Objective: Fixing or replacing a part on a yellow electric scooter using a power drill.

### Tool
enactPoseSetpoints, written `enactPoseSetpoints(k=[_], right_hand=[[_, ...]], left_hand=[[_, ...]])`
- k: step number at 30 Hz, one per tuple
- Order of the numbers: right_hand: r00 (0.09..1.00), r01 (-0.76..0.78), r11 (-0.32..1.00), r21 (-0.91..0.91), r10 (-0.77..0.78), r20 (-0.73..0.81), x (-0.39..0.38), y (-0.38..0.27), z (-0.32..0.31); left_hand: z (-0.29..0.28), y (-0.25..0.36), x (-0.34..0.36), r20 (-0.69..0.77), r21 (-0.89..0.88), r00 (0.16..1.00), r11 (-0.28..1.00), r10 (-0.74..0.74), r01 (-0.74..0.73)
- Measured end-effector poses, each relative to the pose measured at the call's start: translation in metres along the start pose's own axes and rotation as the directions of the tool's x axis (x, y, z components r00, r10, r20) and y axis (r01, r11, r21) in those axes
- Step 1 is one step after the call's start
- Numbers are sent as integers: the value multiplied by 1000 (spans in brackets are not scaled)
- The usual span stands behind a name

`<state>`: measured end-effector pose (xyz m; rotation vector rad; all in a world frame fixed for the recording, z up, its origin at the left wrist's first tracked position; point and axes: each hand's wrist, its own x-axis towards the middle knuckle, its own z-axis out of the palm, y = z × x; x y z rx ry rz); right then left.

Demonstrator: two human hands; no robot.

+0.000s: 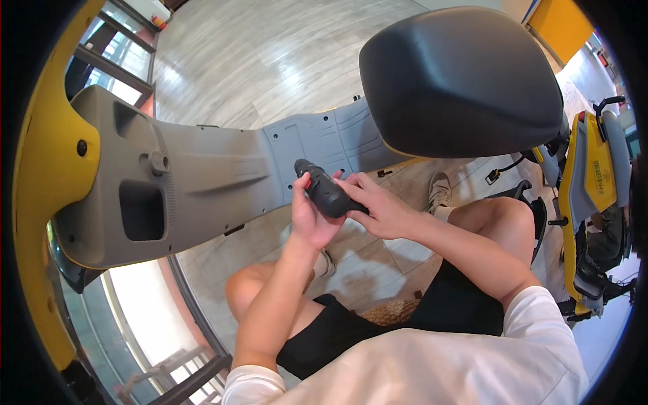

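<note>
A black cordless drill [329, 196] with small red parts is held in both hands, its chuck end pointing away and to the left. My left hand [314, 219] cups the drill's body from the near left side, thumb up by a red part. My right hand [383, 207] is closed around the handle end on the right; part of the handle is hidden by its fingers. Below the drill lies the grey footboard [307, 138] of a scooter, with several dark screws or screw holes. Whether the drill's tip touches the footboard, I cannot tell.
To the left rises the scooter's grey inner front panel [84, 229] with pockets, edged by a yellow body shell [54, 155]. A large black seat [462, 81] stands at the far right. Another yellow scooter [587, 202] is at the right edge. My knees are close under my arms.
</note>
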<state>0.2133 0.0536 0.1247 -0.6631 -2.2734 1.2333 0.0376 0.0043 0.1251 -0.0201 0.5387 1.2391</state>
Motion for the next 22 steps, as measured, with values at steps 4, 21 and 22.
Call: enactPoseSetpoints(k=[4,21,22], right_hand=[[984,155,981,-119,-142,110,12,-6,-20],[916,-296,400,867,378,138,-14,7,-24],[835,-380,-22,925,421,354,-14,3,-17]], left_hand=[[-19,4,-6,164,47,971,981,176,-186],[-10,26,-23,542,-237,806,963,238,-126],[-10,26,-22,541,-237,806,963,240,-127]])
